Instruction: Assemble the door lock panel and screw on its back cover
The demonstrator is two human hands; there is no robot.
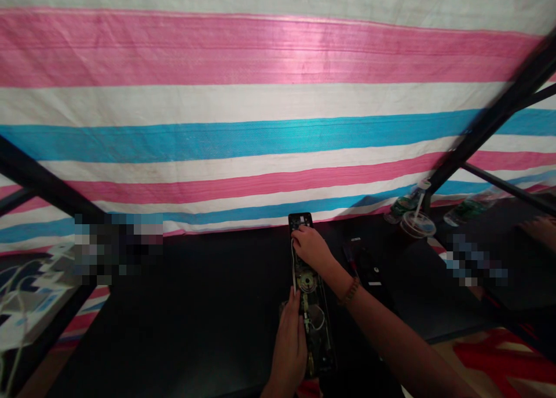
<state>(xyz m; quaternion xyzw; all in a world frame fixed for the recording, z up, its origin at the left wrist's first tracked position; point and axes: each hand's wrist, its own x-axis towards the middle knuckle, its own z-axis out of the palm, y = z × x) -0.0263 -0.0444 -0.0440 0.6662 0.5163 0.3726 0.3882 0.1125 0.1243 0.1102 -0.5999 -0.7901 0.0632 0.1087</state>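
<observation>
A long, narrow black casing (329,334) with bare circuit boards and wiring lies lengthwise on the dark table in front of me. My left hand (290,343) rests along its near left edge, fingers straight and together. Thin and white, a wire (293,270) runs up the left side from my left fingertips toward my right hand (311,245). That hand is closed over the casing's upper part, with bent fingers pressed together; what they pinch is hidden. A round metal part (307,281) shows between the hands, and a looped pale wire (319,318) sits lower down.
Right of the casing lie a dark flat part (369,265) and a red-and-dark tool-like object (351,258). A plastic cup with a straw (417,224) and bottles (402,205) stand behind. Another person's hand (541,229) is at far right. Striped sheeting (260,143) hangs behind; black frame bars (490,126) flank the table.
</observation>
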